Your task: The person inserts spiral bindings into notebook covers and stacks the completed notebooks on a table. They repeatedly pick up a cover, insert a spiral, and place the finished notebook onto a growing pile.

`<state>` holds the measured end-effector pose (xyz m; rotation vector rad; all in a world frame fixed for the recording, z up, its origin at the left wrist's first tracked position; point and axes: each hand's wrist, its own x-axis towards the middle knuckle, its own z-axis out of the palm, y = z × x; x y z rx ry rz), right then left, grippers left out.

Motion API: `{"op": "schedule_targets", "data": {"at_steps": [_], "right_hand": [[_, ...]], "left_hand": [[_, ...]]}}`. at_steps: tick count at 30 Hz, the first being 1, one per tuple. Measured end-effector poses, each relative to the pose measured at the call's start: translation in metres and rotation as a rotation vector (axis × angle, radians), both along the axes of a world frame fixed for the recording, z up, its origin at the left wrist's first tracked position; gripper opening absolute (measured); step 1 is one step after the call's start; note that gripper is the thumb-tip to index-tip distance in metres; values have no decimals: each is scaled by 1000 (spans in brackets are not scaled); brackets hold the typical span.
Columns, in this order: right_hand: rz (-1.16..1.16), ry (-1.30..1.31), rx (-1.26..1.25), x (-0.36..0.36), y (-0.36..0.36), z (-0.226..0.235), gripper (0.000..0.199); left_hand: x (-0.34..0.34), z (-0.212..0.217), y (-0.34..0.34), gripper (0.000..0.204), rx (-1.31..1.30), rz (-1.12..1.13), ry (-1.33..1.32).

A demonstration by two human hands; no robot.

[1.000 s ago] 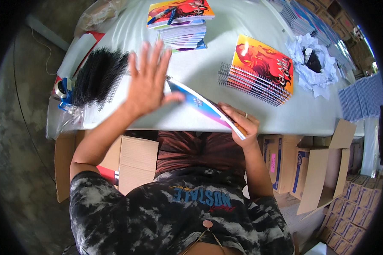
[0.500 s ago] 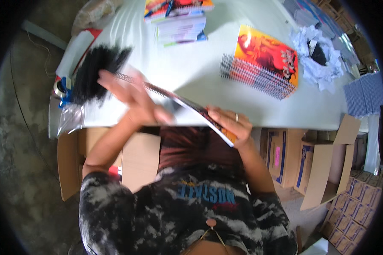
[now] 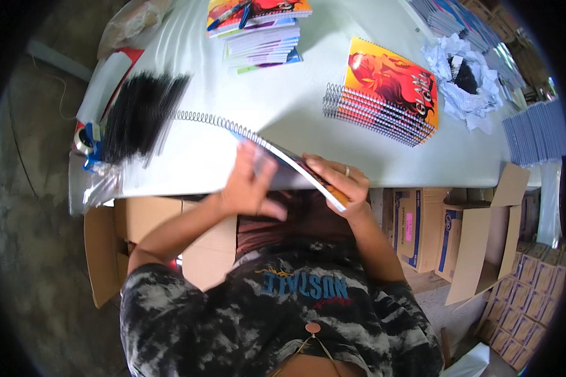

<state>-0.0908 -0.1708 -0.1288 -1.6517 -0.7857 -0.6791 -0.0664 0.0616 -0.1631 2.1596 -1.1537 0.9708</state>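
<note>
Head view, now: I watch from afar as the R hand (image 3: 346, 182) grips a thin booklet (image 3: 311, 178) at its lower R end, thumb & fingers closed on it, a ring on one finger. The booklet is held edge-on & aslant over the near rim of the worktop (image 3: 251, 94), its upper L end farther from the wearer. A dark wire coil (image 3: 198, 117) meets that end; some loops run along the booklet's edge, the rest trail L to a heap of black coils (image 3: 138, 119). The L hand (image 3: 251, 182) is blurred, fingers spread wide, just beside the booklet; I can't tell if it touches. R of centre, beyond the R hand: a stack of coil-bound notebooks (image 3: 390, 81), red-&-yellow cover up. Far side: a stack of booklets (image 3: 264, 41) w/ a blue-handled tool (image 3: 226, 17) on top. Far R: crumpled paper (image 3: 453, 60) around a black item (image 3: 464, 78). Below the worktop, R: open cardboard box (image 3: 468, 251).
</note>
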Motion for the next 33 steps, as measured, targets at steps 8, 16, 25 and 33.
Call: {"op": "schedule_targets", "data": {"at_steps": [8,16,25,33], "right_hand": [[145,165,10,20,23,12,32],[233,278,23,57,50,6,35],[279,329,12,72,66,6,38],[230,285,-3,56,46,4,31]], "left_hand": [[-46,149,-30,40,-306,-1823,1229],[-16,115,-3,51,-530,-1722,1019],[-22,115,24,45,-685,-1560,923],[-26,119,16,37,-637,-1249,711]]}}
